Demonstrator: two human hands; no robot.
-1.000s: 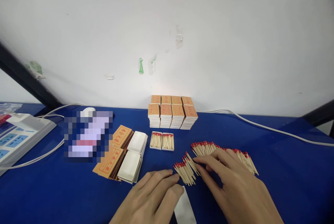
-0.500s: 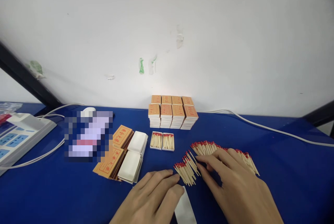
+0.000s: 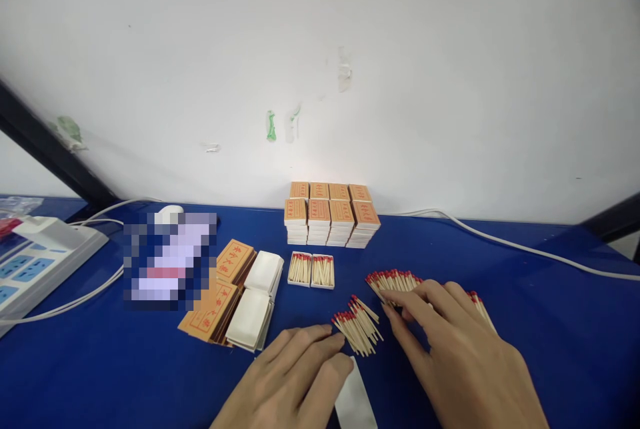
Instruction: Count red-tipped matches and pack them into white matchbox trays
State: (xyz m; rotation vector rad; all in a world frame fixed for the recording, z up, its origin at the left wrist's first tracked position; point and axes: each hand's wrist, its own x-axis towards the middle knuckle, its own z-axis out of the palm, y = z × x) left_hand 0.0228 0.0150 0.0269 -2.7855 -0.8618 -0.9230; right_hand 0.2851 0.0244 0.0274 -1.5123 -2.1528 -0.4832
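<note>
My left hand (image 3: 293, 379) rests flat on the blue table (image 3: 90, 362), its fingertips beside a small bunch of red-tipped matches (image 3: 357, 327), and its thumb touches a white inner tray (image 3: 354, 402). My right hand (image 3: 460, 359) lies over the long row of loose matches (image 3: 395, 280), fingers spread, fingertips between the row and the small bunch. It grips nothing that I can see.
Two filled match trays (image 3: 311, 269) lie ahead of my hands. Stacked orange matchboxes (image 3: 330, 214) stand by the wall. Orange sleeves (image 3: 220, 295) and white trays (image 3: 255, 299) lie left of centre. A power strip (image 3: 35, 259) and cables sit at the far left.
My right hand slid a little to the right and forward over the long row, leaving the small bunch apart. My left hand stayed put.
</note>
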